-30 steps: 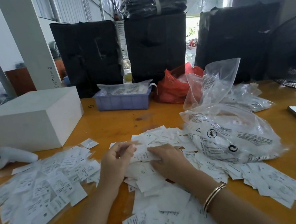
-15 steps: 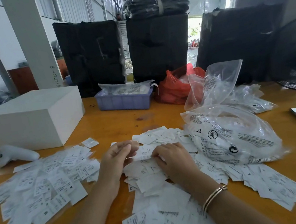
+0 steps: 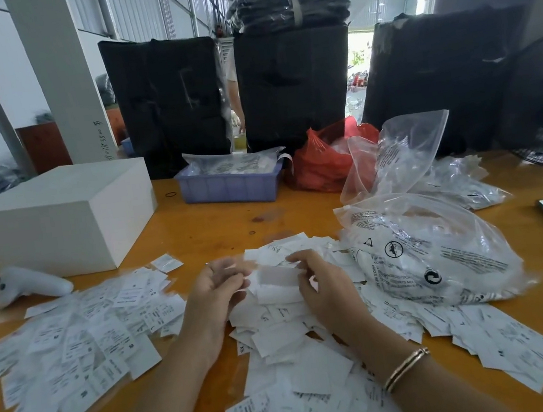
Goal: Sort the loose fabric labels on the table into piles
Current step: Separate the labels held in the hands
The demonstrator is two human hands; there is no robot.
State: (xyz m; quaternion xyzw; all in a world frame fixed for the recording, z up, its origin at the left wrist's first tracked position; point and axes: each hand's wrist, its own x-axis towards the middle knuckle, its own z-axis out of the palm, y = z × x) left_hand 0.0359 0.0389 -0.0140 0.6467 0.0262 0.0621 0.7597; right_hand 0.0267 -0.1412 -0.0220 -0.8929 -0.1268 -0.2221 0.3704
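Both hands pinch one blurred white rectangular fabric label (image 3: 277, 276): left hand (image 3: 214, 291), right hand (image 3: 321, 284). Loose white labels (image 3: 292, 351) heap beneath on the orange wooden desk (image 3: 204, 228).

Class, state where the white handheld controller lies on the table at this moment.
In the head view, the white controller lies at the table's left edge, just in front of the white box and behind the left label pile.

Fabric labels, white with black print, as I see them from here. Landmark: the white box (image 3: 58, 220).

- Left pile (image 3: 74, 342): in front of the box, spread loose and flat, overlapping, several sealed in clear sleeves.
- One stray label (image 3: 166, 263): just off the box's near right corner.
- Central heap (image 3: 297, 358): well right of the box, larger and untidy, many blank side up.
- One blurred label (image 3: 277, 276): lifted above that heap.
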